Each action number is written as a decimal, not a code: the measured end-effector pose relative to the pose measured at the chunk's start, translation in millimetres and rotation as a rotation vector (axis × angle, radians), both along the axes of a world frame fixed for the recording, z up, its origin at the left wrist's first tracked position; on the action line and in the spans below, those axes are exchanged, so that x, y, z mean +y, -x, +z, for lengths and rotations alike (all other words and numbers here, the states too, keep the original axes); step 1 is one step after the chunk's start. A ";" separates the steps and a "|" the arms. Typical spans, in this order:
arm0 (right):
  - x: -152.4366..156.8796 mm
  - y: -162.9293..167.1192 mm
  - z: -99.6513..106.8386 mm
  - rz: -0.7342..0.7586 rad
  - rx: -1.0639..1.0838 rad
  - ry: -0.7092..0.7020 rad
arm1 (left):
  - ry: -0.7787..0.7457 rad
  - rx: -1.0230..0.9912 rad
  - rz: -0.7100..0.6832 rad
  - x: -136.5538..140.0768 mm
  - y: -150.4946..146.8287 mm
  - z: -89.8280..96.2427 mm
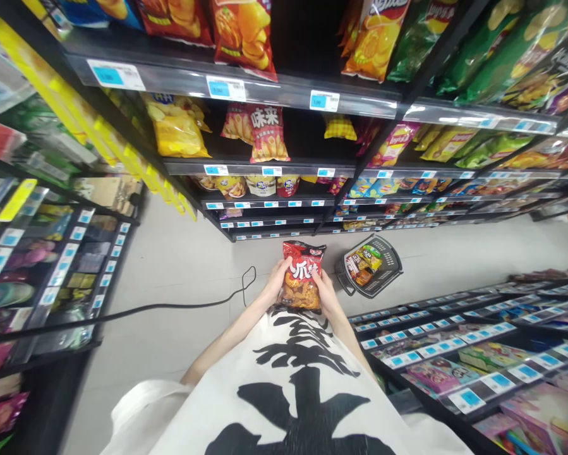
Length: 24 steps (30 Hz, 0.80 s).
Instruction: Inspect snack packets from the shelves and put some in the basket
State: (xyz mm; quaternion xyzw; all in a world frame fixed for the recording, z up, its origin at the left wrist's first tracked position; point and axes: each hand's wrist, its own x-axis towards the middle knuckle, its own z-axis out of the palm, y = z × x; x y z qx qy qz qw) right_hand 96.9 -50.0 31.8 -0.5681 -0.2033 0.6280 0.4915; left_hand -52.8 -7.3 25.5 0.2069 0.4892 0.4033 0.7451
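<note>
A red and brown snack bag (303,292) with large white lettering is held upright in front of my shirt. My left hand (278,277) grips its left side, thumb over the front. On the opposite side my right hand (325,288) holds the bag, its thumb also on the printed face. Most of the other fingers are hidden behind the bag. To the right of my hands, a dark grey shopping basket (392,268) stands on the floor with several snack packets (363,264) inside.
Tall black shelves (284,165) with chip bags and price tags stand ahead. A black cable (170,306) crosses the floor on the left. More stocked shelves flank me at the left (66,265) and at the lower right (454,344). Yellow strips (98,126) line the shelf end.
</note>
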 end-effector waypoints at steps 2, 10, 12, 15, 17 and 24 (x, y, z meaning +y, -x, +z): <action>0.5 -0.4 1.4 -0.003 -0.003 0.003 | 0.029 0.015 0.015 0.2 0.7 2.7; 3.2 -2.7 -7.1 -0.004 0.030 0.037 | 0.072 0.033 0.000 2.7 1.1 -1.4; 6.0 -2.7 -13.4 -0.026 0.037 0.044 | 0.080 0.059 -0.001 4.2 0.3 -2.9; 12.6 -3.0 -21.0 -0.103 -0.017 0.047 | 0.035 0.123 -0.016 6.0 0.0 -2.9; 17.6 -3.5 -23.0 -0.166 -0.084 0.024 | -0.127 0.198 -0.055 6.4 1.0 -0.9; 31.9 -4.5 -10.8 -0.206 -0.148 -0.064 | -0.468 0.311 -0.164 11.0 4.2 10.7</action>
